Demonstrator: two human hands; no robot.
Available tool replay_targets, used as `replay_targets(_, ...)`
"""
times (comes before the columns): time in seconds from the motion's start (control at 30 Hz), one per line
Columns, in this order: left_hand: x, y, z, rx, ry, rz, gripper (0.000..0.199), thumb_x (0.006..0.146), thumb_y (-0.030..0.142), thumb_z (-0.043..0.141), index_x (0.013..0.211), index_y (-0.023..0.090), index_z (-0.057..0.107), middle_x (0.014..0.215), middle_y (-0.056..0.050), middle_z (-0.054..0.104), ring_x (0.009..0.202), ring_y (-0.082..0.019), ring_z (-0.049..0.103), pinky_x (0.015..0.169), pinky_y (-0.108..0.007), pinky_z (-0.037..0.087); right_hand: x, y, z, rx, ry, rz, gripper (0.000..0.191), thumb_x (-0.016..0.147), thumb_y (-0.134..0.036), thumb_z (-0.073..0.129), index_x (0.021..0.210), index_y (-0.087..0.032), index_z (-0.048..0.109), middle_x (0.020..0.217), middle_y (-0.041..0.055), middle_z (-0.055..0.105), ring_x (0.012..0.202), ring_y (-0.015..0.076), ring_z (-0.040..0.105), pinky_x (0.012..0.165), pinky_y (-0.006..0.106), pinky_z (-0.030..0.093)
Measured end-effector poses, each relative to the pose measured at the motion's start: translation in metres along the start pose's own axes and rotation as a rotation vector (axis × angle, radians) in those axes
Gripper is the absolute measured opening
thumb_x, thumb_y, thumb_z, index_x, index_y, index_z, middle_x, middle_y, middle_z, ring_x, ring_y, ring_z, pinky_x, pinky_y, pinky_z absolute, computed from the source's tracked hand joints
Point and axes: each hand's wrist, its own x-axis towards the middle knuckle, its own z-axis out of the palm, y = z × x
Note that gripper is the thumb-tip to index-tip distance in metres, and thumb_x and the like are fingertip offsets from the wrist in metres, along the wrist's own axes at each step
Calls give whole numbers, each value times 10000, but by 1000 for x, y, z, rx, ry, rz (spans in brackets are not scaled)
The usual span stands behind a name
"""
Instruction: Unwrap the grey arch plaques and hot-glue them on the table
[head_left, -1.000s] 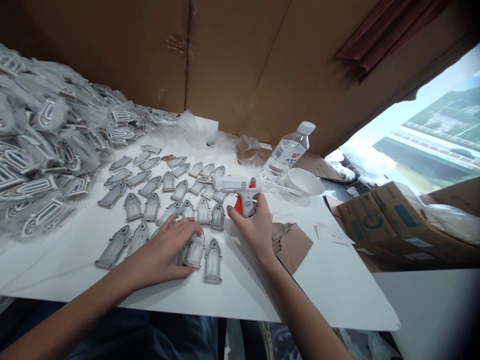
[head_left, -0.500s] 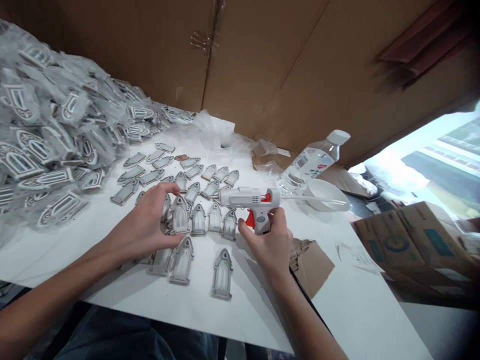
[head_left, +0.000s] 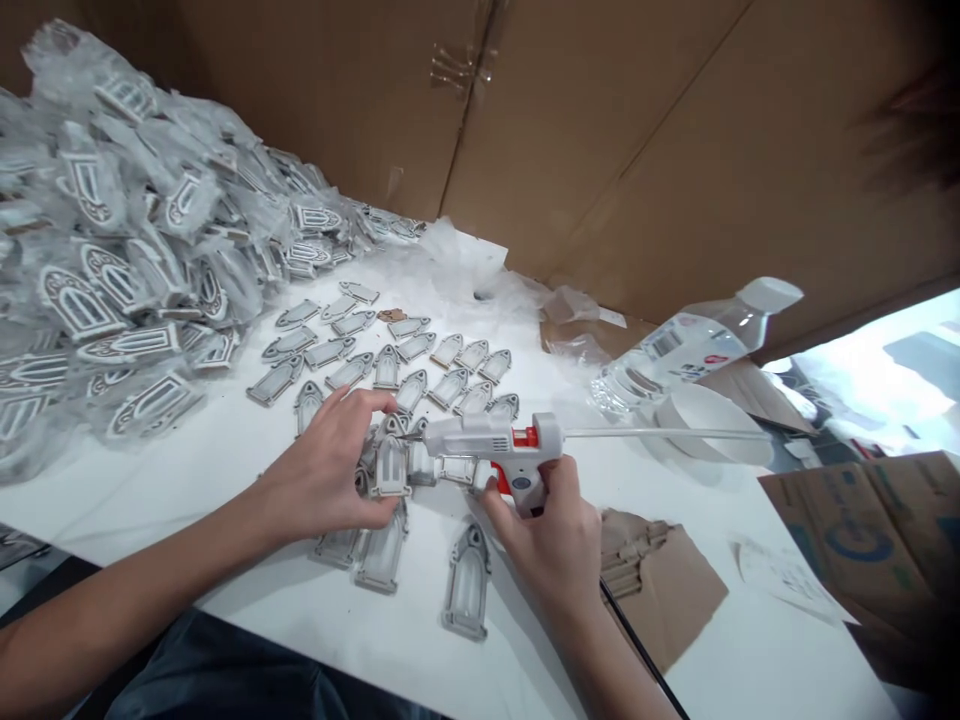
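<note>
Left hand point(head_left: 326, 478) pinches an arched window-shaped piece point(head_left: 391, 468) between thumb and fingers, piece roughly upright, raised over the near-middle of the white table point(head_left: 540, 665). Right hand point(head_left: 553, 535) wraps the handle of a white-and-red glue gun point(head_left: 487, 440), thumb near the red trigger; gun points left, nozzle by the upper part of the held piece, contact can't tell. Clear glue stick point(head_left: 652, 433) juts right from gun's back, passing in front of a white bowl point(head_left: 694, 420). Tilted clear bottle point(head_left: 694, 345) just beyond bowl. More grey arched pieces in loose rows, left and far of the gun; single piece point(head_left: 466, 590) lies near, apart from the others. Big heap of plastic-wrapped pieces point(head_left: 142, 250) far left. Torn cardboard point(head_left: 686, 590) right of right hand, black cord point(head_left: 637, 640) beside it. Brown cardboard wall point(head_left: 600, 130) behind.
</note>
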Motion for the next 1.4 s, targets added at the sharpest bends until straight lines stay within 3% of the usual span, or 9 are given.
replay_targets(0.2, 0, -1, 1, 1, 23, 45, 634, 671, 303, 644, 1196, 218, 299, 1186, -57, 477, 1145, -212, 470, 1077, -444, 329, 1, -1, 1, -4, 7, -4, 270, 719, -307, 582, 822, -205, 354, 513, -98, 378, 368, 67, 359, 410, 184, 292)
replay_targets(0.37, 0, 0, -1, -8, 12, 29, 624, 666, 311, 644, 1183, 217, 306, 1172, -53, 482, 1141, -210, 473, 1101, -462, 302, 0, -3, 1, -25, 1, 19, 313, 728, -364, 606, 828, -205, 356, 593, -60, 480, 405, 73, 397, 414, 188, 312)
replay_targets(0.93, -2, 0, -1, -32, -8, 6, 655, 665, 344, 659, 1204, 227, 305, 1226, -59, 481, 1228, -239, 439, 1155, -493, 200, 0, -2, 4, -100, -10, 27, 321, 721, -415, 595, 830, -206, 376, 596, -41, 523, 432, 114, 483, 428, 207, 335)
replay_targets(1.4, -1, 0, -4, -25, 39, 9, 618, 673, 295, 659, 1182, 228, 316, 1200, -80, 489, 1174, -257, 480, 1115, -539, 259, 3, -1, 0, -62, -6, 47, 331, 712, -445, 594, 830, -204, 400, 590, -40, 518, 436, 111, 466, 441, 208, 327)
